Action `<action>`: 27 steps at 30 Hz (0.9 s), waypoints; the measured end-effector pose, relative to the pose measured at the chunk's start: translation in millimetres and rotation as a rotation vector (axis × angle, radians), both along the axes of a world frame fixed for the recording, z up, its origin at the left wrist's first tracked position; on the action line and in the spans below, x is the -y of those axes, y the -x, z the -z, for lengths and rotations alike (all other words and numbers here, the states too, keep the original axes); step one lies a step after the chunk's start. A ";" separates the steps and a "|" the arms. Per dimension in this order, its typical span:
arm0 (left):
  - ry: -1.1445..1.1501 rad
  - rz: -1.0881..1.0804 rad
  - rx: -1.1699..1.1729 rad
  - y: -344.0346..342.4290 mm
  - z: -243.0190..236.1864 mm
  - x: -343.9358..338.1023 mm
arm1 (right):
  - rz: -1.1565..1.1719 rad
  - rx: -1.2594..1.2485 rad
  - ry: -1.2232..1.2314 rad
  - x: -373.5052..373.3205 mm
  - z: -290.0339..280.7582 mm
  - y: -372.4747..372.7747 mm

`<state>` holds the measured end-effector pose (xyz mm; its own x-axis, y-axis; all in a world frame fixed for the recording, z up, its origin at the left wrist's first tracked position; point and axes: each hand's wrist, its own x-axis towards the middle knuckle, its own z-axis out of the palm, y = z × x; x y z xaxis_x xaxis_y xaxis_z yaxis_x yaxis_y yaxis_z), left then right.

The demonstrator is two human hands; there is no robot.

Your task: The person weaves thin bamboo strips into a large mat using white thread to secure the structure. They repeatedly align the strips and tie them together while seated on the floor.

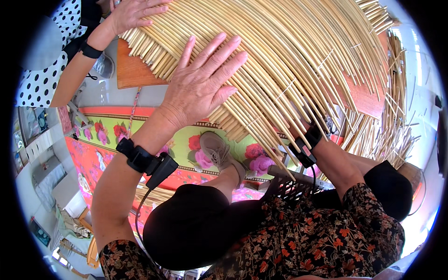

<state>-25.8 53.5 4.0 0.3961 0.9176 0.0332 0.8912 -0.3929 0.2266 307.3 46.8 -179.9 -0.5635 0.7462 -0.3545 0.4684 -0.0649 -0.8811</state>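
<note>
My left hand (200,81) lies flat on a wide mat of long pale reed sticks (284,42), palm down with its fingers stretched out and slightly apart. Thin light threads cross the sticks at intervals, and the stick ends are uneven. My right hand (298,125) is under the overhanging sticks at the right, with only bits of skin showing between them; its fingers are hidden. The mat rests on an orange wooden board (135,74). Both my wrists wear black straps with devices and cables.
Another person's hand (133,14) rests on the mat at upper left, beside a polka-dot garment (42,88). Loose sticks (392,135) lie piled at the right. Below are a floral cloth (98,163) and my shoe (217,151). Household items (70,224) stand at far left.
</note>
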 end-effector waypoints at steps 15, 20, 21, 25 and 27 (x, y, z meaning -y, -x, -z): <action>0.017 0.000 -0.006 -1.3 -3.9 -0.1 | 0.004 -0.007 0.014 1.5 -2.6 -0.2; 0.018 0.005 -0.002 -1.9 -5.2 -0.9 | 0.002 -0.008 0.013 -0.6 -3.4 0.6; 0.020 0.006 0.002 -1.9 -6.1 -1.2 | 0.002 -0.005 0.012 0.0 -4.6 -0.2; 0.021 0.008 0.003 -2.8 -7.7 -2.5 | 0.010 -0.005 0.008 -1.3 -8.2 -0.3; 0.026 0.004 0.010 -2.2 -8.2 -0.3 | 0.000 -0.005 0.014 -0.9 -10.0 0.0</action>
